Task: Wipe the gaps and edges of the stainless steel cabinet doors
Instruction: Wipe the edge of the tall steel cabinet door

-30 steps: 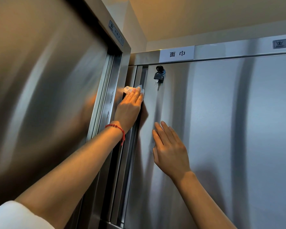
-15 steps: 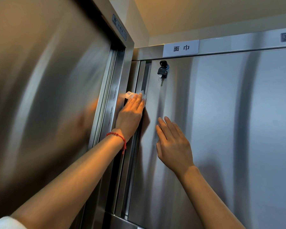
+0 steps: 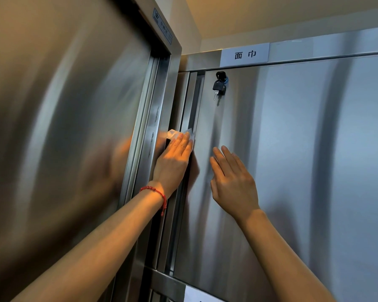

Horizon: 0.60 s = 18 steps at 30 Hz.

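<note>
A stainless steel cabinet door (image 3: pixel 292 160) fills the right half of the head view. Its left edge meets a narrow vertical gap (image 3: pixel 191 110) beside the frame. My left hand (image 3: pixel 175 162), with a red bead bracelet at the wrist, presses a white wipe (image 3: pixel 177 134) flat against that gap with straight fingers. The wipe shows only above the fingertips. My right hand (image 3: pixel 232 182) lies flat on the door face just right of the left hand, fingers straight and pointing up.
A black key (image 3: pixel 219 85) hangs from the lock near the door's top left corner. A white label (image 3: pixel 244 55) sits on the top rail. Another steel cabinet (image 3: pixel 63 138) stands at an angle on the left. A lower frame rail (image 3: pixel 168 282) crosses below.
My left hand has slid the wipe down the gap, farther below the key. The right hand has stayed flat on the door. The view has shifted a little.
</note>
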Each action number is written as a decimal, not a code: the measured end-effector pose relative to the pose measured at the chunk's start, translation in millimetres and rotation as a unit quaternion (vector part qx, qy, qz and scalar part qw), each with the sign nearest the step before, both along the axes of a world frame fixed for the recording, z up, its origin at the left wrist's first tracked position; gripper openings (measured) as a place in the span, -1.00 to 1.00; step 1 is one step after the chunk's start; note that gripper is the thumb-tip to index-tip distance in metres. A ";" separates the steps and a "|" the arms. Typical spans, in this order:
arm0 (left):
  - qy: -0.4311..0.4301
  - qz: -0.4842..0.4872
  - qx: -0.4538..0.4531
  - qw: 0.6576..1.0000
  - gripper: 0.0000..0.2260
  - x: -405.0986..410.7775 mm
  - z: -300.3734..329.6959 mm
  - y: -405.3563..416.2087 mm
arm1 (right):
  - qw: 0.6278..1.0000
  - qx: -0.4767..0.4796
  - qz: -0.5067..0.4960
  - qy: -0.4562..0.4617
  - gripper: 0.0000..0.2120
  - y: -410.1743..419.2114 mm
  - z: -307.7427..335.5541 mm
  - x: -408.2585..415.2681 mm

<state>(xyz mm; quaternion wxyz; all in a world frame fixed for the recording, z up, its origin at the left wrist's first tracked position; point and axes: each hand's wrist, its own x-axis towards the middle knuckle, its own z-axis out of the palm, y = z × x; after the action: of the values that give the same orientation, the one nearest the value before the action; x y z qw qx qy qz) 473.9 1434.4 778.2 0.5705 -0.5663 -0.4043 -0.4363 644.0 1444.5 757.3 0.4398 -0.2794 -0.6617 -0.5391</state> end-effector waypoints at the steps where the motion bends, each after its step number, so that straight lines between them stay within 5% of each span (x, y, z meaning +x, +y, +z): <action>1: 0.004 -0.001 0.000 1.000 -0.61 0.3 -1.8 -0.3 | 1.000 -0.001 0.000 0.000 -0.56 -0.2 0.0 -0.2; 6: 0.024 0.012 0.015 1.000 -0.68 -0.4 4.8 -0.8 | 1.000 -0.004 0.003 -0.002 -0.57 -0.8 0.4 0.1; 9: -0.002 0.009 -0.006 1.000 -0.51 1.8 5.4 -2.6 | 1.000 -0.006 0.002 -0.002 -0.60 -1.3 0.1 0.4; 18: 0.006 0.022 -0.024 0.999 -0.49 0.4 -7.2 -3.1 | 1.000 -0.008 -0.002 -0.003 -0.60 -2.2 1.0 -0.3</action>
<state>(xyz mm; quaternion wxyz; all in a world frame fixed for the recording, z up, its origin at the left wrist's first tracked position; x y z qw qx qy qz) 474.2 1431.3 770.9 0.5688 -0.5732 -0.4235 -0.4106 643.7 1442.3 758.3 0.4342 -0.2827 -0.6668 -0.5356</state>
